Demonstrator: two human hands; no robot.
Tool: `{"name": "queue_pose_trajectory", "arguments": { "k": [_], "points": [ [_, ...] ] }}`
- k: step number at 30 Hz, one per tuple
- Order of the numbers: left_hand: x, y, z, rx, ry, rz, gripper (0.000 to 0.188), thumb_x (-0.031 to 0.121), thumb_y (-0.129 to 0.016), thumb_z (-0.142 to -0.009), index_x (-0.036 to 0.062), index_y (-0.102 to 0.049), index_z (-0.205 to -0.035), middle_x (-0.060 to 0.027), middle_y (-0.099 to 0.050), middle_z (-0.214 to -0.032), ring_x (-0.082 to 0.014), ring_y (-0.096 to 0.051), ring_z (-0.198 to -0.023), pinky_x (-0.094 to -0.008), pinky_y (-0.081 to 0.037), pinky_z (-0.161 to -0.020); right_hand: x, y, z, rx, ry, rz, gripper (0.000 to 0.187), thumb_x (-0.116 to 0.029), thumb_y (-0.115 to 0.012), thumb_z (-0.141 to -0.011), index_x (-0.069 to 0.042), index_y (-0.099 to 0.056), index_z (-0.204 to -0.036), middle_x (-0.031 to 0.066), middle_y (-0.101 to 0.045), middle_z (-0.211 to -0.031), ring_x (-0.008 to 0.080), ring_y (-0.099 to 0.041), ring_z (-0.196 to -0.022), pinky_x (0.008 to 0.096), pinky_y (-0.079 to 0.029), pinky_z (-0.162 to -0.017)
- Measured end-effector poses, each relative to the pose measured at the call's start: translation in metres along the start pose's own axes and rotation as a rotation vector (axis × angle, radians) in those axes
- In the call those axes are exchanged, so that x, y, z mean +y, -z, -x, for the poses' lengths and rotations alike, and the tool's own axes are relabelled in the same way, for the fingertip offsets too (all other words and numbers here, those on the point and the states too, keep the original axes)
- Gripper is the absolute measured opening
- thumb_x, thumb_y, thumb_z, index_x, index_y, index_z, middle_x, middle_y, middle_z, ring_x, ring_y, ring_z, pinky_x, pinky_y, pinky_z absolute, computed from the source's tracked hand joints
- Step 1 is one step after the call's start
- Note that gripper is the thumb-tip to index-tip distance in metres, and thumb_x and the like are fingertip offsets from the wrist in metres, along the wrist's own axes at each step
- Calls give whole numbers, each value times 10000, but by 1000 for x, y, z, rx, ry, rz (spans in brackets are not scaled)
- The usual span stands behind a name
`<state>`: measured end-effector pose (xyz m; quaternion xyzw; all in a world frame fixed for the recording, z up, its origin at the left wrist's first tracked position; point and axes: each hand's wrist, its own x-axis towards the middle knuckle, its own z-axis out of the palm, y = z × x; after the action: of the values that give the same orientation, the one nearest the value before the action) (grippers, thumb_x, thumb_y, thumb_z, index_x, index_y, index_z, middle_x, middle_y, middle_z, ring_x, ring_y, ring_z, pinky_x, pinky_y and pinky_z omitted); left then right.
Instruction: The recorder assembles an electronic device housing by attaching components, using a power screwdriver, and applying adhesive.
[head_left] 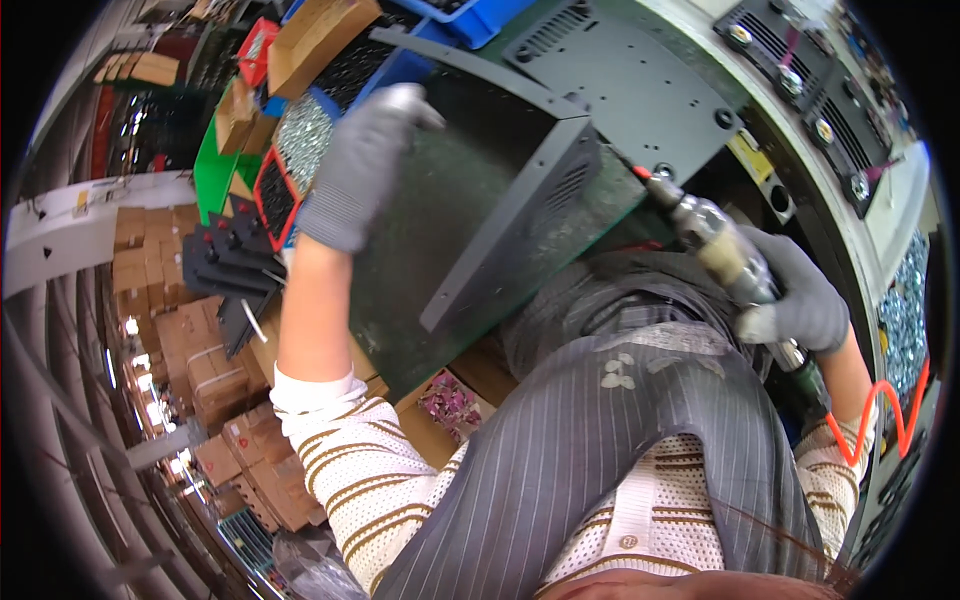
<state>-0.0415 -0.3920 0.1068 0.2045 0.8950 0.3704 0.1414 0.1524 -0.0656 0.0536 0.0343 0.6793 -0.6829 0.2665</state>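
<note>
My right hand [800, 295], in a grey knit glove, is closed round a power screwdriver [727, 252] with a coiled orange hose at its lower end. The driver's red-collared tip points up and left, near the corner of a black bent sheet-metal housing [520, 215]. This housing has a slotted side and lies on the dark green work surface [405, 290]. My left hand [370, 150], gloved too, is over the far left of the housing, beside the parts bins. Motion blurs its fingers, so I cannot make out whether they hold anything.
A flat black perforated panel [630, 85] lies beyond the housing. Left are a bin of silvery screws [303, 140], a red-rimmed bin [273, 200], cardboard trays [315, 45] and stacked black brackets [230, 245]. More slotted panels [840, 120] sit at far right; cartons [200, 350] stand lower left.
</note>
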Motion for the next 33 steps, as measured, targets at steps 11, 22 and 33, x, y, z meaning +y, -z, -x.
{"name": "queue_pose_trajectory", "arguments": {
  "k": [11,22,33],
  "points": [
    [-239,178,44,628,479,149,405,23,-564,-839,-8,-537,-1241,-128,-623,-1058,-172,-629,-857,-258,-515,-690,40,0,18,319,-161,-142,882,-388,-726,-534,49,-492,-1263,51,-580,-962,137,-540,-828,246,-431,-766],
    [-248,171,39,796,382,-788,395,376,-593,-844,192,-614,-1192,-172,-646,-1059,-313,-628,-945,-383,-471,-819,36,21,54,434,-317,-38,777,-400,-688,-589,39,-512,-1206,-12,-536,-808,65,-517,-681,211,-419,-579],
    [-132,22,75,521,134,-267,320,186,-513,-943,-32,-589,-1164,-121,-630,-1126,-200,-588,-999,-309,-439,-888,62,100,68,482,-594,30,487,-379,-701,-717,3,-575,-990,25,-560,-659,109,-540,-484,227,-447,-437]
  ]
}}
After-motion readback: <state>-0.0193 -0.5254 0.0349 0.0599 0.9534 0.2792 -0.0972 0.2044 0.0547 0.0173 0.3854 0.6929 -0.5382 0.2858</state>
